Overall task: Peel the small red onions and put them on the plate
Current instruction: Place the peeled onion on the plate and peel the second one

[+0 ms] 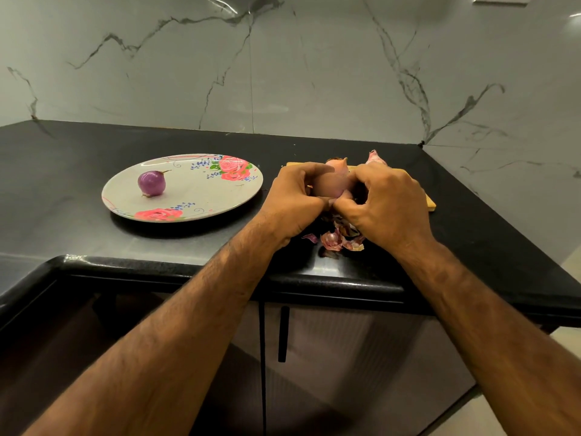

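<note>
A person's left hand [292, 201] and right hand [388, 206] meet over the right side of a black stone table [94, 146], both gripping a small red onion in pale pinkish-tan skin [333, 183] between them. The fingers [309, 169] of each hand are curled tightly round the bulb: the left hand wraps it from the left, and the right hand pinches at its near lower side, thumb tips close together. The onion is held just above a light wooden cutting board [430, 204], whose far edge and right corner show beyond the hands. A scrap of pinkish onion skin [375, 156] pokes up behind the right hand at the board's far side; whether it belongs to a whole bulb cannot be told. Loose purple-and-white onion peelings [339, 240] lie heaped on the table near its front edge, between the wrists. Well to the left sits a round white plate with pink rose and blue flower print [201, 191], carrying one peeled, glossy purple onion [151, 183] on its left half. A grey-veined marble wall [283, 73] rises behind the table; dark cabinet doors [345, 357] with a black bar handle [283, 333] stand below.
</note>
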